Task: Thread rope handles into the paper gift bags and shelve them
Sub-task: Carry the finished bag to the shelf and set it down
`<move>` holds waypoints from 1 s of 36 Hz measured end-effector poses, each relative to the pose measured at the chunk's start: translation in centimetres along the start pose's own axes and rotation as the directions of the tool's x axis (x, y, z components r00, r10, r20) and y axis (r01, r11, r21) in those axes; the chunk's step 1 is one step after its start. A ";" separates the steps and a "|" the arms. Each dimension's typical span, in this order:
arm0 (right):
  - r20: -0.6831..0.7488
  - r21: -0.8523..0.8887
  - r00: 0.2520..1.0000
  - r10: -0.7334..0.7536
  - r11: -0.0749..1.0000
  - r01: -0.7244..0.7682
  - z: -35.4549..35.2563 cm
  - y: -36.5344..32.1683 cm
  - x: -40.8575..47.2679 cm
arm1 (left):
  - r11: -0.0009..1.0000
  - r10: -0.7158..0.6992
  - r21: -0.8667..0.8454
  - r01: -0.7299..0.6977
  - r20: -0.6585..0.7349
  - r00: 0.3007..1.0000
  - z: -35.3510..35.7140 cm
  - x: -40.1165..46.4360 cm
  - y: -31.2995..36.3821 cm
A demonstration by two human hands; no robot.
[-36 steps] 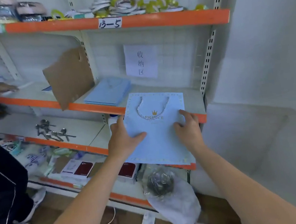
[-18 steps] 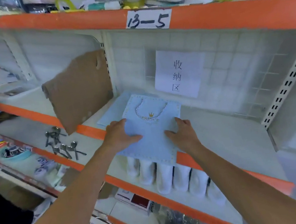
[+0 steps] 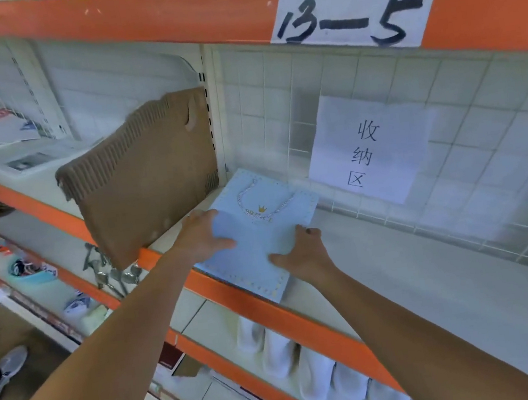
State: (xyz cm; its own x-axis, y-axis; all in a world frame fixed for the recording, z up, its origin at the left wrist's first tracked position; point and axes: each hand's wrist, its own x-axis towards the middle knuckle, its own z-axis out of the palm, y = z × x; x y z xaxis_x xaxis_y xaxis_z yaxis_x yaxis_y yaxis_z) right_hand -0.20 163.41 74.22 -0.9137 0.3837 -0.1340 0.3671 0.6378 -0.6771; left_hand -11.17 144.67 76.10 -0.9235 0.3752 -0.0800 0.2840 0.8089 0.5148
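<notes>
A light blue paper gift bag [image 3: 257, 237] lies flat on the white middle shelf [image 3: 428, 282], its near end over the orange front lip. A white rope handle [image 3: 269, 215] loops across its far end above a gold crown print. My left hand [image 3: 200, 236] rests on the bag's left edge, thumb on top. My right hand [image 3: 305, 254] presses with spread fingers on the bag's right edge. Whether other bags lie under it is hidden.
A brown cardboard sheet [image 3: 149, 181] stands as a divider just left of the bag. A paper sign [image 3: 366, 149] hangs on the wire back grid. White rolled items [image 3: 312, 371] and metal spoons [image 3: 114, 273] sit on the shelf below. Another person's shoe [image 3: 6, 371] is at lower left.
Both hands slid the bag from the shelf's front edge deeper in and to the left, up against the cardboard divider. The view moved closer to the shelf.
</notes>
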 end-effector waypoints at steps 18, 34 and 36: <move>0.036 -0.370 0.998 0.054 0.928 -0.037 2.5 -0.6 2.7 | 0.995 -0.095 -0.012 0.095 -0.020 0.995 1.9 2.3 -2.4; -0.055 -0.468 0.994 -0.099 0.881 0.062 -3.4 1.9 -2.2 | 0.950 0.121 0.303 -0.069 -0.155 0.981 3.6 -1.7 6.0; -0.081 -0.536 0.990 -0.112 0.842 0.052 -5.2 3.4 -4.0 | 0.934 0.190 0.334 -0.126 -0.166 0.968 5.0 -3.1 8.0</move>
State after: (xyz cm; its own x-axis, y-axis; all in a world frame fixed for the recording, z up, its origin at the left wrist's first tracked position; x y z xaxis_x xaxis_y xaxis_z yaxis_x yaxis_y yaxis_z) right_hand 5.57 167.54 76.22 -0.9320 0.3625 0.0020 0.3556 0.9153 -0.1894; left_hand -4.73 152.24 76.18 -0.8825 0.4416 0.1620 0.4679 0.8594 0.2062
